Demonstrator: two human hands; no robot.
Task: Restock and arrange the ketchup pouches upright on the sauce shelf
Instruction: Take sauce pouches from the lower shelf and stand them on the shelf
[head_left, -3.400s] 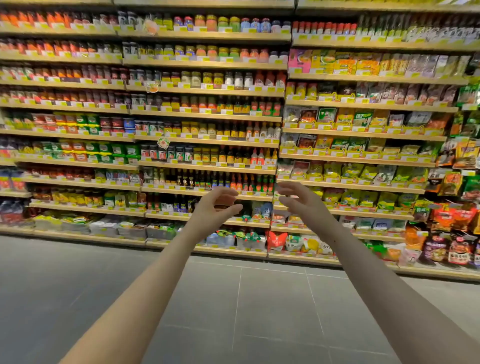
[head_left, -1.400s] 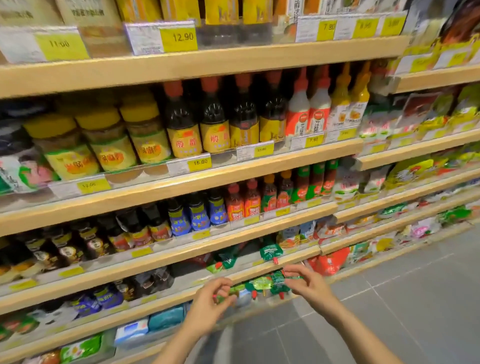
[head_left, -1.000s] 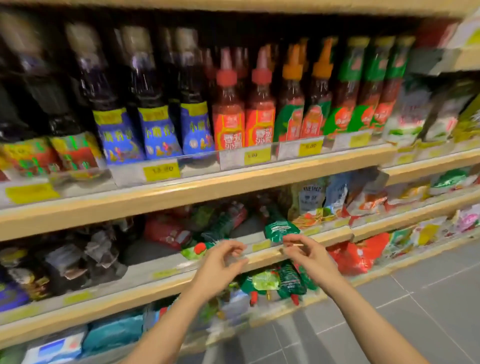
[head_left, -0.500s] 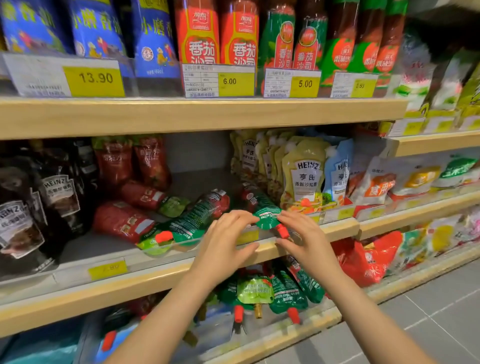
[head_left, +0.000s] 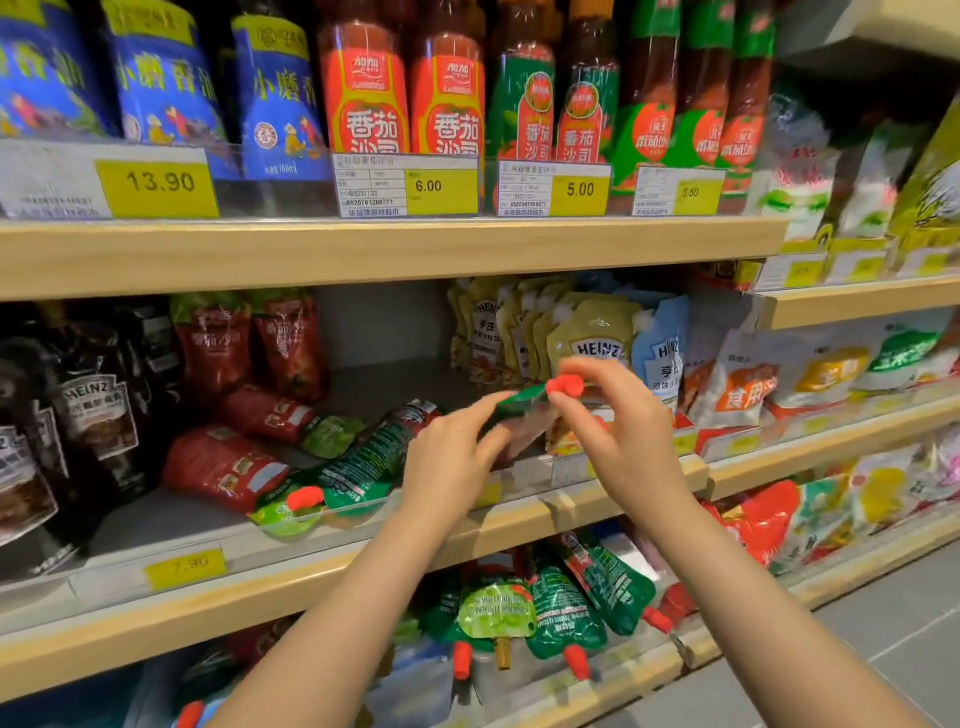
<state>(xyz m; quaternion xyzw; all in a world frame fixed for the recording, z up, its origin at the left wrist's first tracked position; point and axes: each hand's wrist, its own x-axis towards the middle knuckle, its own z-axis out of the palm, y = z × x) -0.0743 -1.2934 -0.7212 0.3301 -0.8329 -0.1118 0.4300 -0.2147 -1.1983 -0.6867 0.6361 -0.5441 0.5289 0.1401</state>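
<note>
I hold one ketchup pouch (head_left: 522, 413) up in front of the middle shelf (head_left: 363, 556), right of the frame's centre. My right hand (head_left: 618, 431) pinches it by the red cap (head_left: 565, 384), thumb and fingers curled round the spout. My left hand (head_left: 449, 457) has its fingertips on the green top edge and side of the same pouch, fingers bent against it, so both grips are closed on this one pouch. It is tilted, cap toward the upper right, and motion blur hides much of its body.

Left of my left hand, more ketchup pouches lie flat on the shelf: a green-backed one (head_left: 358, 467) with its red cap at the front lip, and red ones (head_left: 221, 470) beside and behind it. Two red pouches (head_left: 249, 343) stand upright at the back. Dark Heinz pouches (head_left: 98, 410) stand at the left of the frame, yellow Heinz pouches (head_left: 587, 338) behind my right hand.

On the shelf above stand red-labelled ketchup bottles (head_left: 405, 98), behind price tags (head_left: 441, 187). On the shelf below, green pouches (head_left: 561, 618) hang cap-down over the front edge.
</note>
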